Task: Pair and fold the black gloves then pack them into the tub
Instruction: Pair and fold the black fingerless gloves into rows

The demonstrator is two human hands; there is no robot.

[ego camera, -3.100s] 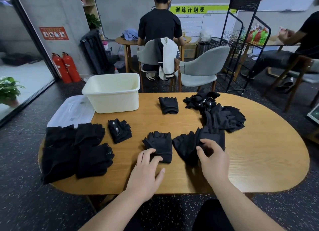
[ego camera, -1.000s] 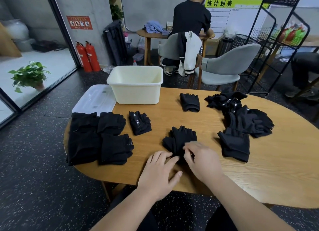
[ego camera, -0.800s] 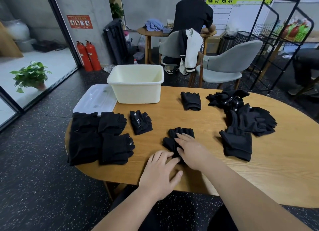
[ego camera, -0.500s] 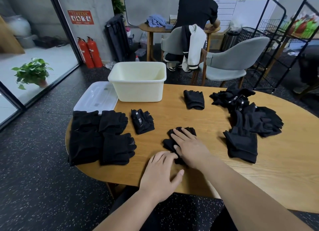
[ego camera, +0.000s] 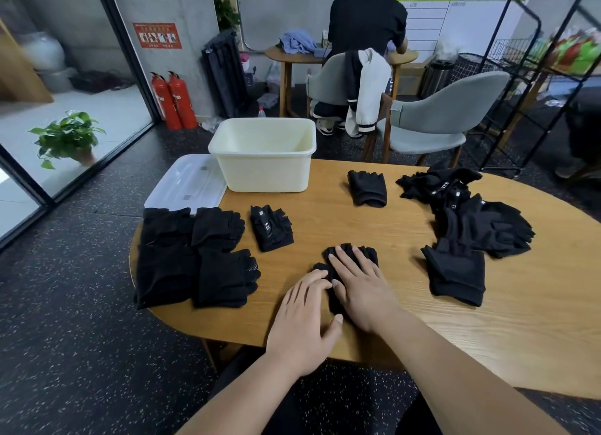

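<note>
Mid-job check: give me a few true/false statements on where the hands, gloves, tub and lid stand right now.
1. The right hand lies flat on the glove pair in front of the person. True.
2. The tub holds folded gloves. False: no glove shows inside it.
3. The lid covers the tub. False: it lies flat beside the tub.
4. The left hand rests open, fingertips at the glove pair's edge. True.
5. An unsorted glove pile lies right of both hands. True.
</note>
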